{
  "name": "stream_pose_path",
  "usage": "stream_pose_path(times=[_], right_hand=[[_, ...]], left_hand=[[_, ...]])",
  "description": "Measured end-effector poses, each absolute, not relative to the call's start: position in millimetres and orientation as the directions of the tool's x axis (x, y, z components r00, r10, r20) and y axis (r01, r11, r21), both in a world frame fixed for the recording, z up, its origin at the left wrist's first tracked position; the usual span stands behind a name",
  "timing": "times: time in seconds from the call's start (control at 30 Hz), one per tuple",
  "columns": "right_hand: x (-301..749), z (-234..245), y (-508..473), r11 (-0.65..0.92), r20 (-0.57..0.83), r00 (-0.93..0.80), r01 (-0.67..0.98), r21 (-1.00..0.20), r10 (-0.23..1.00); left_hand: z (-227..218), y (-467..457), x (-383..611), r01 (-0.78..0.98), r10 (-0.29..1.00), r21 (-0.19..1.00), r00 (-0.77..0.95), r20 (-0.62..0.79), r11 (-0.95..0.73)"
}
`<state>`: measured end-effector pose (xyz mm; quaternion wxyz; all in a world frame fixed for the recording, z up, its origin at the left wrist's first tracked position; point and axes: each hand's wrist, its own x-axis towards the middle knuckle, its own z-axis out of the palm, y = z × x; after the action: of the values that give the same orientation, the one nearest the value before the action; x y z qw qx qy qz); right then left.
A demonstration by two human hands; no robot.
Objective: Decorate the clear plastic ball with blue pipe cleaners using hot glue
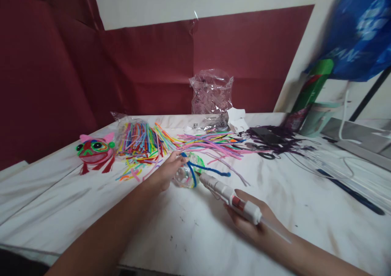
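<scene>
My left hand (170, 168) is closed on a clear, rounded plastic piece (183, 179) resting at the table's middle. Bright green fuzzy trim (198, 160) runs along its far side. A blue pipe cleaner (210, 170) lies across the piece, one end sticking out to the right. In my right hand (252, 221) is a white hot glue gun (224, 189), a clear glue stick (276, 229) jutting from its back. The nozzle points at the plastic piece beside the blue pipe cleaner; whether it touches cannot be told.
A pink-and-red animal-face craft (97, 154) stands at left. Behind my hands lie bundled pipe cleaners (137, 139), loose pink strands (220, 145) and scissors (266, 156). A crumpled clear bag (211, 93), dark purple shreds (282, 141), a pale green cup (319, 119) and clear glue sticks (360, 182) are farther out.
</scene>
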<state>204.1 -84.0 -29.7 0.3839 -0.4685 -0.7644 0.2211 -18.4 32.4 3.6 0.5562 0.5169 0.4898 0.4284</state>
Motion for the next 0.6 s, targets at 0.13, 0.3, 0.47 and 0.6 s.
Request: stream_pose_path(times=[0.13,0.3,0.47,0.6], right_hand=[[202.9,-29.7,-81.0,0.472,0.394,-0.26,0.524,-0.709,0.881],[200.4,-23.0,-80.3,0.463,0.399,-0.237,0.515,-0.721,0.886],[203.1,-25.7,-83.7,0.459,0.39,-0.242,0.483,-0.746,0.888],[206.6,-28.9,-87.4,0.453,0.373,-0.258,0.491,-0.744,0.891]], left_hand=[[5.1,30.1,-16.2,0.041,0.984,0.994,0.143,-0.105,0.1],[3.6,27.9,-13.1,0.07,0.985,0.994,0.143,-0.094,0.084],[3.8,27.4,-12.8,0.067,0.985,0.994,0.144,-0.096,0.087],[4.4,28.2,-13.1,0.066,0.979,0.992,0.168,-0.117,0.107]])
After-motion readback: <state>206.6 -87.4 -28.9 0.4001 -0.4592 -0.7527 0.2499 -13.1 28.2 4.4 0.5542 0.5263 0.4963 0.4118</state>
